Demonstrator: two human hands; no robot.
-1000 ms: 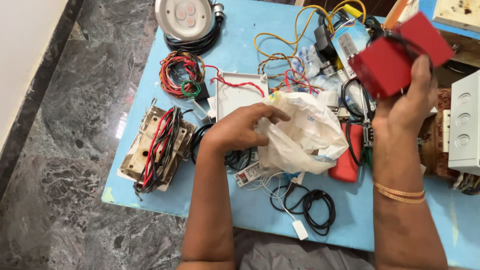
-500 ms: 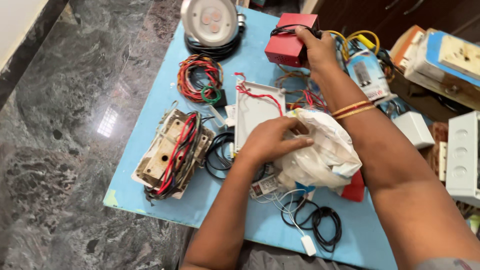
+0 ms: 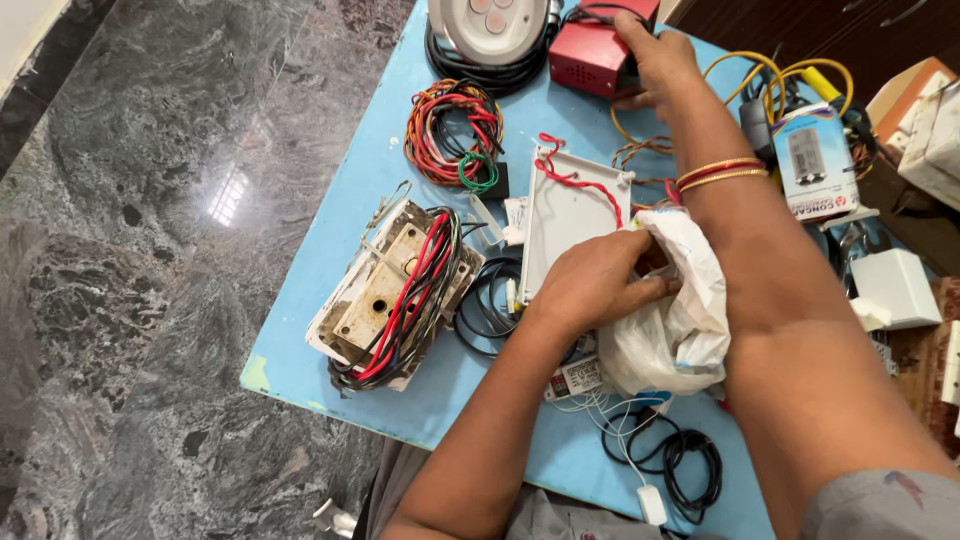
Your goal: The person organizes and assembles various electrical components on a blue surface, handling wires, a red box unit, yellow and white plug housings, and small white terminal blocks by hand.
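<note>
From the head camera, the blue table (image 3: 400,395) ends on its left and near sides against a dark marble floor (image 3: 150,250); the only bare stretch of tabletop runs along that left edge and the near corner, while the rest is crowded.

The right hand (image 3: 665,60) reaches to the far end of the table and rests on a red box (image 3: 590,55), fingers wrapped over its top and right side; the box sits just right of a round lamp (image 3: 495,25) that lies on a coil of black cable. The left hand (image 3: 600,285) presses down on a white plastic bag (image 3: 685,320) near the middle of the table, fingers closed on its crumpled top. The right forearm crosses above the bag and hides its right part.

Close around the bag lie a white flat cover (image 3: 565,215) with a red wire across it, a black cable loop (image 3: 485,305) and a thin black cord (image 3: 680,460) with a white plug. Left of these sits one old switch plate (image 3: 395,295) with red and black wires, and beyond it one bundle of coloured wires (image 3: 450,130). Yellow wires (image 3: 790,75) and one white box (image 3: 895,285) crowd the right side.
</note>
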